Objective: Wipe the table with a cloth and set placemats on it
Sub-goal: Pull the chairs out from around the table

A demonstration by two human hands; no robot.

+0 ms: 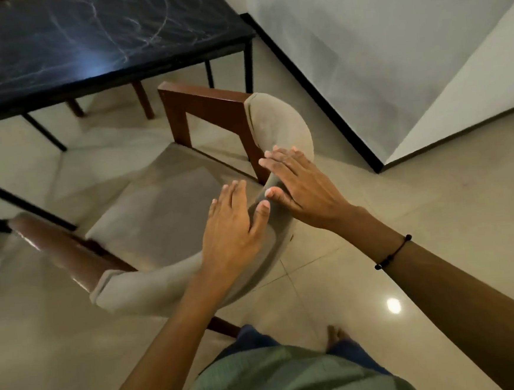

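The dark marble-patterned table (pixel 83 39) fills the upper left, its top bare with pale streaks. No cloth or placemat is in view. In front of me stands a beige upholstered chair (pixel 159 215) with brown wooden arms, pulled back from the table. My left hand (pixel 233 227) lies flat on the curved top of the chair's backrest, fingers spread. My right hand (pixel 297 182) rests beside it on the same backrest, fingers extended, thumb against the padding. Neither hand holds anything.
Beige glossy floor tiles (pixel 405 220) surround the chair. A white wall with a black skirting (pixel 312 92) runs along the right of the table. Legs of another chair (pixel 143 99) show under the table. My bare foot (pixel 337 336) stands behind the chair.
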